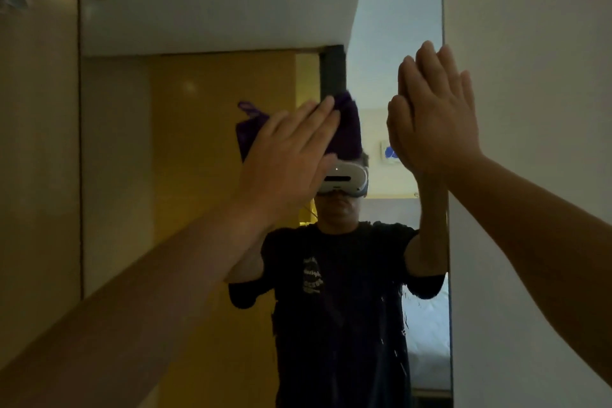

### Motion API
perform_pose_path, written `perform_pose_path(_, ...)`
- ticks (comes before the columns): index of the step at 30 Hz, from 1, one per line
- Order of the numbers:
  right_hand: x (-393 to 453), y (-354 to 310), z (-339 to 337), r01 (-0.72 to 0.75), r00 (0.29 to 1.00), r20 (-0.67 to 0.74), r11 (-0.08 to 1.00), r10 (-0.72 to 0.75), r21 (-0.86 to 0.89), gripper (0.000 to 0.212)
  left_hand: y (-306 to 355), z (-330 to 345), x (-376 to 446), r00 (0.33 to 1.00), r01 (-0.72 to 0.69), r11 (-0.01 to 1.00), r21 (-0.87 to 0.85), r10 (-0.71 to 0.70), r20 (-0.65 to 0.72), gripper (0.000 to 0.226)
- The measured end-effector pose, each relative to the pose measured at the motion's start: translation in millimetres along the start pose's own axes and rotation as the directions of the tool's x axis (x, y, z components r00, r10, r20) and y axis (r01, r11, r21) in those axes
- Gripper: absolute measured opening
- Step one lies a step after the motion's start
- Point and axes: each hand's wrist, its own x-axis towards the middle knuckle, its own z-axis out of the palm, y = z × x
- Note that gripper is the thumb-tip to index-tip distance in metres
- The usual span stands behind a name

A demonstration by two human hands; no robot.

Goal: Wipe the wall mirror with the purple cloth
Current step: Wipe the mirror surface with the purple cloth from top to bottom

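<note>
A tall wall mirror [198, 26] fills the middle of the head view, between a wooden panel on the left and a pale wall on the right. My left hand [288, 156] presses a bunched purple cloth [346, 129] flat against the glass near its centre, fingers straight over the cloth. Most of the cloth is hidden under that hand. My right hand [440, 116] lies flat with straight fingers on the mirror's right edge, meeting its own reflection. It holds nothing.
The mirror reflects a person in a dark T-shirt wearing a white headset, a yellow wooden wall and a bed. A wooden panel [39, 175] borders the mirror on the left, a plain pale wall [530, 43] on the right. Streaks mark the lower glass [402, 318].
</note>
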Motion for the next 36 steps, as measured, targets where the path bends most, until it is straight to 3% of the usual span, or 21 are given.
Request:
perform_pose_path(7,0,-1,-1,-0.003,1.000,0.002,1.000,0.003,-0.008,0.053,30,15,-89,1.000,-0.016,0.999,0.039,0.016,0.009,0.054)
perform_pose_path(11,2,10,-13,0.013,1.000,0.004,0.998,-0.013,0.060,0.054,30,17,-93,1.000,-0.020,0.998,0.057,0.021,-0.010,0.052)
perform_pose_path(14,2,43,-22,-0.074,0.997,-0.008,0.995,0.075,0.073,0.054,27,18,-89,0.996,-0.030,0.998,0.046,0.034,-0.081,0.048)
perform_pose_path(17,-4,77,-22,-0.111,0.991,0.069,0.993,0.113,-0.025,0.062,21,17,-76,0.987,-0.032,0.999,-0.023,0.028,-0.160,0.048)
perform_pose_path(22,-10,94,-8,-0.036,0.993,0.109,0.989,0.052,-0.144,0.064,10,4,-2,0.967,0.006,0.993,-0.116,-0.035,-0.253,0.045)
perform_pose_path(30,-12,101,-1,0.004,0.995,0.095,0.983,0.013,-0.184,0.058,-10,-39,213,0.940,0.151,0.979,-0.135,-0.184,-0.286,0.047)
perform_pose_path(36,-13,103,2,0.026,0.998,0.055,0.986,-0.017,-0.162,0.058,-7,-32,267,0.989,0.066,0.997,-0.039,-0.071,-0.127,0.049)
